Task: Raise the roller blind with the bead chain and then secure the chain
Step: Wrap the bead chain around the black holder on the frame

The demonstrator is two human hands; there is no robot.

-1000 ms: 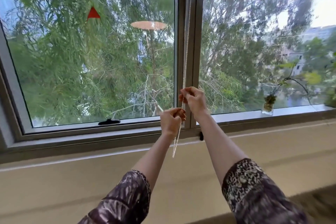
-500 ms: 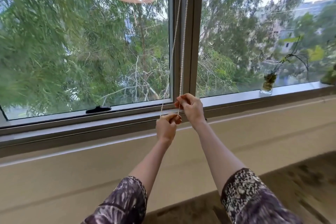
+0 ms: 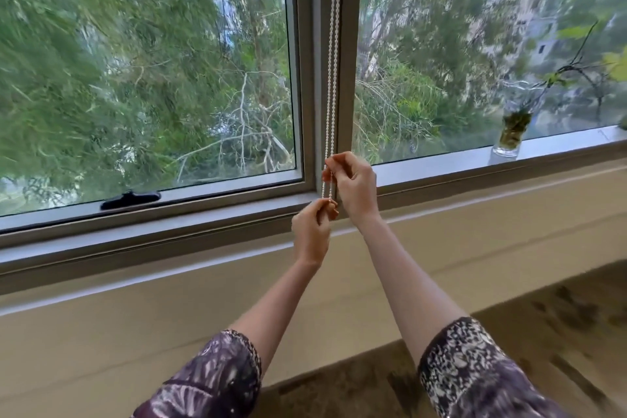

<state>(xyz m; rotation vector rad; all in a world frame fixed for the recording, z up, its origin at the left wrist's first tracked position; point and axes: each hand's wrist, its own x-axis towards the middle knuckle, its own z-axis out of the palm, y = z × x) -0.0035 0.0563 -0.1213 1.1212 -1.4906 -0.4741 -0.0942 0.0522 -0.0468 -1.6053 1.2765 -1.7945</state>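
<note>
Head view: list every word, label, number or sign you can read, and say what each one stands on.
None: no readable text anywhere in this view.
Bead chain, left hand and right hand: no marking.
Glass jar on the sill: no label visible.
Black window latch: no lettering visible.
Patterned sleeves: print only, no letters.

Grey-framed window (image 3: 307, 78), trees outside; beige wall (image 3: 135, 326); glass vase (image 3: 509, 136) on sill.

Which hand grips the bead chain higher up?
The right hand. It pinches the bead chain just above the sill, while the left hand holds the chain's bottom end below it.
</note>
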